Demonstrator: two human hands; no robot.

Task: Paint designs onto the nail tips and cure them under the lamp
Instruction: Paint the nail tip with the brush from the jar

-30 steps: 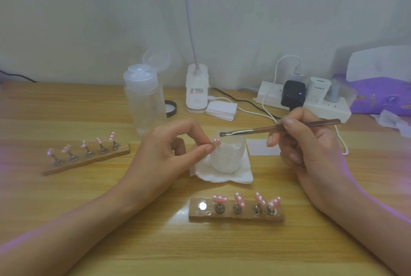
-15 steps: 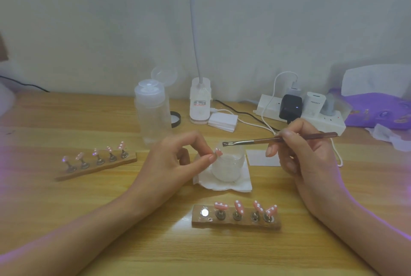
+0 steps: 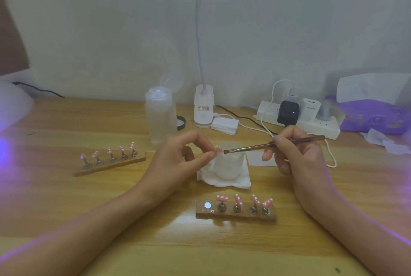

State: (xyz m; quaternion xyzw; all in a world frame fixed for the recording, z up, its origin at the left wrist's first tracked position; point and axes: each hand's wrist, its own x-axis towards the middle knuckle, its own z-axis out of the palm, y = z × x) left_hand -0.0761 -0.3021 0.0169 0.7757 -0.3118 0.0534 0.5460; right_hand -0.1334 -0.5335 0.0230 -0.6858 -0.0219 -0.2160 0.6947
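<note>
My left hand (image 3: 175,160) pinches a small pink nail tip (image 3: 218,148) between thumb and forefinger, above a frosted glass cup (image 3: 229,165). My right hand (image 3: 295,155) grips a thin brush (image 3: 273,143) like a pen, its bristle end almost touching the tip. In front of me lies a wooden holder (image 3: 235,214) carrying several pink tips with white dots and one bare magnet at its left end. A second holder (image 3: 109,163) with several tips sits to the left. The gooseneck lamp base (image 3: 203,108) stands at the back.
The cup stands on a folded white tissue (image 3: 224,181). Behind are a clear pump bottle (image 3: 160,117) with its lid flipped open, a white power strip (image 3: 298,120) with plugs and cables, and purple packaging (image 3: 375,117). A white card (image 3: 260,158) lies beside the cup.
The camera view has tilted upward, so everything sits lower in frame. The brush tip has come closer to the nail tip held in my left hand.
</note>
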